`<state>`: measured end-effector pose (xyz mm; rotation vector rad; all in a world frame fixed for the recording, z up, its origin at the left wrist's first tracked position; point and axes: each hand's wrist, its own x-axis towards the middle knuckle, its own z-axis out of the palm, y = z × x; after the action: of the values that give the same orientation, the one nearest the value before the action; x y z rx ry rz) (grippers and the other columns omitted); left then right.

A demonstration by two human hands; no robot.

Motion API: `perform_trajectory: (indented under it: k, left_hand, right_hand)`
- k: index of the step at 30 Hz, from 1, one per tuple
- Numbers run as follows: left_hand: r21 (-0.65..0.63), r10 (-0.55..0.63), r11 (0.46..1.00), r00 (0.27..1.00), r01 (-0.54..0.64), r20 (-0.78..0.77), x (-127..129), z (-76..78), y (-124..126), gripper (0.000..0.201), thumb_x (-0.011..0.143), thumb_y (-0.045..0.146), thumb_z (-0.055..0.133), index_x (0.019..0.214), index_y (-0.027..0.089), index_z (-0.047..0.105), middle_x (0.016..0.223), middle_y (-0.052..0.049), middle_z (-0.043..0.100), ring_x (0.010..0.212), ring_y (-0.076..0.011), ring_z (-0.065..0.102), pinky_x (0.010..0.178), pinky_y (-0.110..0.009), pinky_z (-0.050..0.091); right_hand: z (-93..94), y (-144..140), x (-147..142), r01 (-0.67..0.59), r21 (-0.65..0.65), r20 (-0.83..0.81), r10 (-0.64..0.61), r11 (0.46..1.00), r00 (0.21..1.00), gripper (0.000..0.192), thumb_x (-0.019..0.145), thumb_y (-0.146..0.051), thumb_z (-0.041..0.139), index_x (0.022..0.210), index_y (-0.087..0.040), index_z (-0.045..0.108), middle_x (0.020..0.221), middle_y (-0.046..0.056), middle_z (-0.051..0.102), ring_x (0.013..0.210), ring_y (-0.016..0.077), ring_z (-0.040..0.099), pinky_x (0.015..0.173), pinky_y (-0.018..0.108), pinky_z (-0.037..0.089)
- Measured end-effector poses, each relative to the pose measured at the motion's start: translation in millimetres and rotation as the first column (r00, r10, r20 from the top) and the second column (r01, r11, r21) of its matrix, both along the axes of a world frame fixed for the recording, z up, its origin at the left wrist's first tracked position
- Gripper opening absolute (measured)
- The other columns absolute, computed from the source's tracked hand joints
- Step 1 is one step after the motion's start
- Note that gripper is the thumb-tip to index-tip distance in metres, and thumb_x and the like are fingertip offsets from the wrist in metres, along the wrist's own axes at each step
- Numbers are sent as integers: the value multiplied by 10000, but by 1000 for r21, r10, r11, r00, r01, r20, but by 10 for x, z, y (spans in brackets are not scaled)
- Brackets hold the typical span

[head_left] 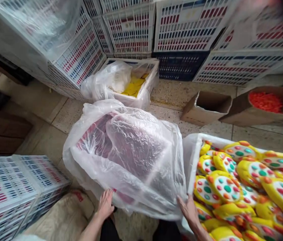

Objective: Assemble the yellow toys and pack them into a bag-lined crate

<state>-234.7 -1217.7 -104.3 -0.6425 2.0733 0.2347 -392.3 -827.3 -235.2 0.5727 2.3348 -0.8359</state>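
Both forearms reach forward and down. The left hand (105, 203) lies flat, fingers together, on the near edge of the one crinkled clear plastic bag lining a crate (128, 157) on the floor. The right hand (189, 210), fingers spread, presses the bag's right corner, just beside one crate of yellow dotted plastic toys (241, 187), too many to count.
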Motion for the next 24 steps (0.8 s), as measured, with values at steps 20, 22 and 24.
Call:
perform_trajectory:
  k: [20,22,24]
  left_hand:
    - [462,-406,771,898,437,-172,898,-1541,-447,538,890,15,377,1377,156,557,1330,-170,654,1241,-315,597,1073,-470,448]
    - [553,-400,716,900,426,-174,1010,-1593,-226,462,877,65,441,1275,205,630,1263,-136,688,1166,-313,629,1034,-425,479]
    - [644,-395,652,904,401,-163,1151,-1669,118,369,860,123,532,1180,231,683,1213,-115,712,1125,-319,647,1007,-403,503]
  right_hand:
    - [-981,-815,1289,253,104,11,-255,962,967,549,965,-302,545,1489,-191,421,1330,137,646,1199,291,637,1042,478,485]
    - [-1146,-735,1276,274,146,39,-282,951,958,481,988,-327,586,1437,-189,481,1338,123,625,1176,273,635,1023,501,505]
    - [-1284,-684,1277,295,180,61,-310,938,949,418,997,-366,597,1369,-185,542,1299,107,636,1127,255,649,984,490,535]
